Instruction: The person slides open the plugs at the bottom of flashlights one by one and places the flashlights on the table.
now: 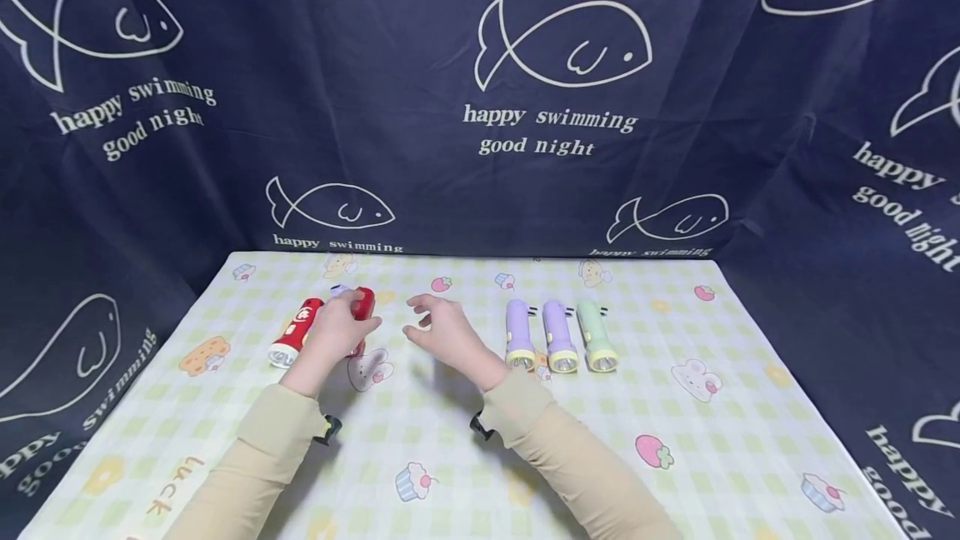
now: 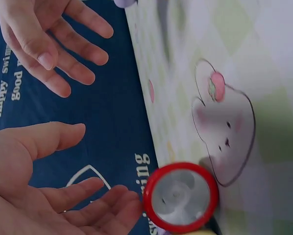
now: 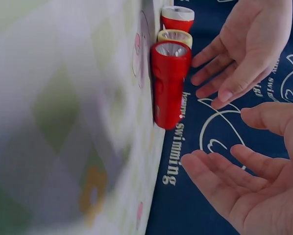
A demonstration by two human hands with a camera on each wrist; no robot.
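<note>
My left hand (image 1: pixel 337 330) hovers over the left group of flashlights, its fingers loosely bent beside a red flashlight (image 1: pixel 365 303). That flashlight's red-rimmed lens (image 2: pixel 181 197) faces the camera in the left wrist view, close to the fingertips; whether they touch cannot be told. Left of the hand lies another red flashlight (image 1: pixel 298 332) with a white rim. A third, with a yellow rim (image 3: pixel 175 35), sits between the two red ones; in the head view the hand mostly hides it. My right hand (image 1: pixel 447 330) is held in the air right of them, fingers relaxed around nothing.
To the right lie two purple flashlights, one (image 1: pixel 519 332) beside the other (image 1: pixel 558 333), and a green flashlight (image 1: pixel 596 335), lenses toward me. A checked cloth (image 1: pixel 570 448) covers the table. A dark blue curtain (image 1: pixel 420 107) hangs behind it.
</note>
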